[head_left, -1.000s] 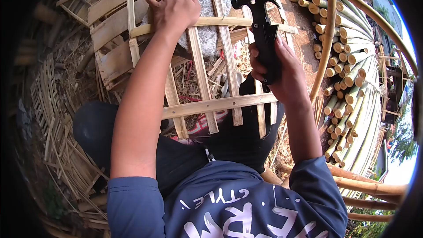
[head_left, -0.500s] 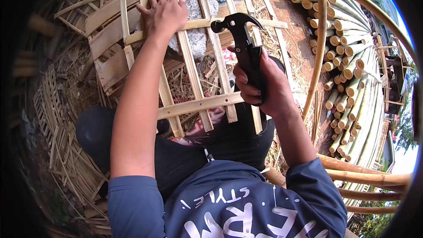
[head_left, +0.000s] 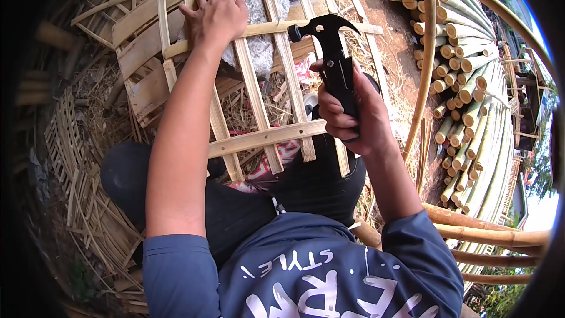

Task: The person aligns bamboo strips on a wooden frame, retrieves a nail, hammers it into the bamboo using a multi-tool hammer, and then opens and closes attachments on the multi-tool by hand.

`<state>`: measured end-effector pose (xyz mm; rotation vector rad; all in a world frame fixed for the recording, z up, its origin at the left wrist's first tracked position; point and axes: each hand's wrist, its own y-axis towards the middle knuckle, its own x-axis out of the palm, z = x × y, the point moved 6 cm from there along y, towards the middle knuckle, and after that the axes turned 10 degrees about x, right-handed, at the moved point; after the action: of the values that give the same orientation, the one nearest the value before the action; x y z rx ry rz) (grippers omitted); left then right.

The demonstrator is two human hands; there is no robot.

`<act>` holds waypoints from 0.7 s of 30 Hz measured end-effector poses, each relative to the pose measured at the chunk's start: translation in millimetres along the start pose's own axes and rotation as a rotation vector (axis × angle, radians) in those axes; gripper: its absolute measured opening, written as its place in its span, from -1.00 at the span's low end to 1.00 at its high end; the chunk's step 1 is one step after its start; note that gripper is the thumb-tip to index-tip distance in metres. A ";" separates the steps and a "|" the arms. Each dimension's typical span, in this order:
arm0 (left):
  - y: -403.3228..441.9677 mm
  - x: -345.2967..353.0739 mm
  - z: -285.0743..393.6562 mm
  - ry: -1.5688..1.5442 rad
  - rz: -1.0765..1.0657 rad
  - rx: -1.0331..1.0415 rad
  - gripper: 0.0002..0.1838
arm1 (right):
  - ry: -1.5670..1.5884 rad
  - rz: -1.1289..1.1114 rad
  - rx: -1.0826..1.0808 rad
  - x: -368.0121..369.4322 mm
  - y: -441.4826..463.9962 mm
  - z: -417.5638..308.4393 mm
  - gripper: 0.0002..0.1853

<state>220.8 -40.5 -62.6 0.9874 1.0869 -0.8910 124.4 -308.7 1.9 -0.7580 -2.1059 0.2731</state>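
A lattice of pale bamboo slats (head_left: 253, 139) lies in front of me, its near crosspiece above my lap and small dark nail marks along it. My left hand (head_left: 220, 17) rests on the upper left of the lattice, its fingers spread over the slats by the middle crosspiece. In my right hand (head_left: 365, 118) is a black claw hammer (head_left: 340, 79), gripped by its handle and held up over the right side of the lattice. The hammer's head points left and its claw right. A grey stone (head_left: 262, 53) shows beneath the slats.
Cut bamboo poles (head_left: 465, 82) are stacked at the right. A curved bamboo pole (head_left: 431, 53) rises between them and me, and thicker poles (head_left: 488, 235) lie near my right elbow. Wooden boards (head_left: 147, 91) sit under the lattice at left. More slatted pieces (head_left: 70, 153) and shavings cover the ground.
The hammer has shifted slightly to the right, with its head turned a little. My left hand stays on the lattice, which sits almost the same in view.
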 end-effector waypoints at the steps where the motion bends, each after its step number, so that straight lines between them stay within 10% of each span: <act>1: -0.3 -0.2 -0.1 -0.001 0.004 0.002 -0.36 | 0.013 -0.018 0.002 -0.1 -0.1 0.0 -0.38; 21: -0.3 3.1 -3.9 0.062 0.135 0.048 -0.36 | 0.511 -0.470 0.135 7.4 2.4 8.7 -0.34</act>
<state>220.2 -37.2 -66.3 1.1215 1.0421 -0.7839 115.2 -301.6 0.4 -0.2027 -1.6902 -0.0372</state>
